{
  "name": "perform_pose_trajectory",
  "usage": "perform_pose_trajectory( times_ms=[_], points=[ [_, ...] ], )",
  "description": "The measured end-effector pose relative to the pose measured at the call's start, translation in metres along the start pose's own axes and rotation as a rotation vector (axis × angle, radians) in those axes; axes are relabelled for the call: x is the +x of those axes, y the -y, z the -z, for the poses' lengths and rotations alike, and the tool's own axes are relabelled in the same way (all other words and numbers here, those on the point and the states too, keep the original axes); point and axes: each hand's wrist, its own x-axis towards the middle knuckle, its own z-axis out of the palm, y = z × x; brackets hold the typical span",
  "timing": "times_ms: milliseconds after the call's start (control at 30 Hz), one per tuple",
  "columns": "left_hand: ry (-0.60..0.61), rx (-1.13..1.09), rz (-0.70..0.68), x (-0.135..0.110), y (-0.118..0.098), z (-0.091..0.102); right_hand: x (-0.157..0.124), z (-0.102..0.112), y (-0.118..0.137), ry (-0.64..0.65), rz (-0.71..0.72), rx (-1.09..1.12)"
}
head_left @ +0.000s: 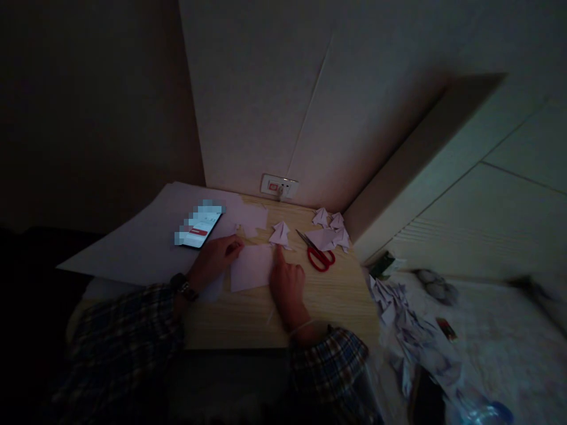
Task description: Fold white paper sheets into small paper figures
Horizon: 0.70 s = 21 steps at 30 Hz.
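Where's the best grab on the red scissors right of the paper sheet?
By the red handle loops of the scissors, coming from the near side. They lie flat, loops toward the person, blades pointing away toward the wall. The right hand sits just left of them; folded paper shapes crowd the far side.

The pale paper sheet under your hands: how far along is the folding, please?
Done: folded white paper figures stand at the wooden table's back, and more lie heaped on the bed. In hand: the pale paper sheet lies flat, the left hand at its left edge, the right hand's forefinger pressing its right edge. Left: that sheet shows no fold yet; the large white sheet under the lit phone lies flat too.
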Motion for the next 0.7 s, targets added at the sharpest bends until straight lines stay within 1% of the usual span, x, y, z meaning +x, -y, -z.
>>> perform_pose_trajectory(
  times_ms=[133,333,467,700],
  points=[
    [-0.004,0.013,-0.01,0.0,0.0003,-0.0002,0.0004,0.0013,-0.0001,0.02,0.003,-0.004],
    [-0.006,0.008,0.009,0.0,0.0018,-0.0007,0.005,0.0008,-0.0003,0.007,-0.035,-0.026],
    [-0.005,0.007,0.011,-0.0003,0.0019,-0.001,0.0072,0.0007,-0.0019,0.017,-0.009,-0.014],
    [-0.014,0.002,-0.007,-0.0008,0.003,-0.002,0.0049,-0.0013,-0.0024,-0.005,0.001,-0.006]
  ],
)
